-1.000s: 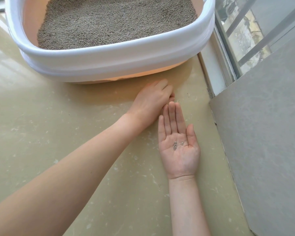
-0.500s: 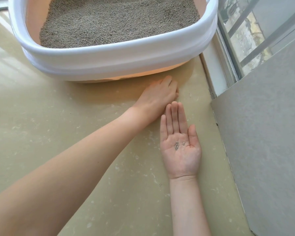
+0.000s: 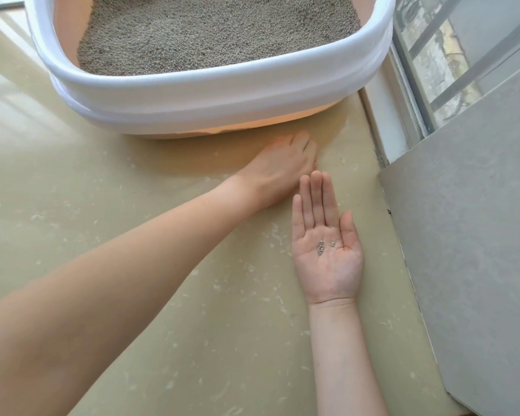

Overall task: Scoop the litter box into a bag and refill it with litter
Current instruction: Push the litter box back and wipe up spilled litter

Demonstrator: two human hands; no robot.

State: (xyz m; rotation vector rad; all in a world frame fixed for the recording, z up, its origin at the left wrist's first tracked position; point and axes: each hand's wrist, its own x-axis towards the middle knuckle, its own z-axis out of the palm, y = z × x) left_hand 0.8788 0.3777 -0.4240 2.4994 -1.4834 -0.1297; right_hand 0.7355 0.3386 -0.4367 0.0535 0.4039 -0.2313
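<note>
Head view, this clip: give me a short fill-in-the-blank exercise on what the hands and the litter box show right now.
1. The right hand lies palm ____ on the floor.
2. A few litter grains rest on the ____ of that hand.
3. The left hand reaches toward the floor just in front of the ____.
4. The litter box has a ____ rim.

Missing words: up; palm; litter box; white
</note>
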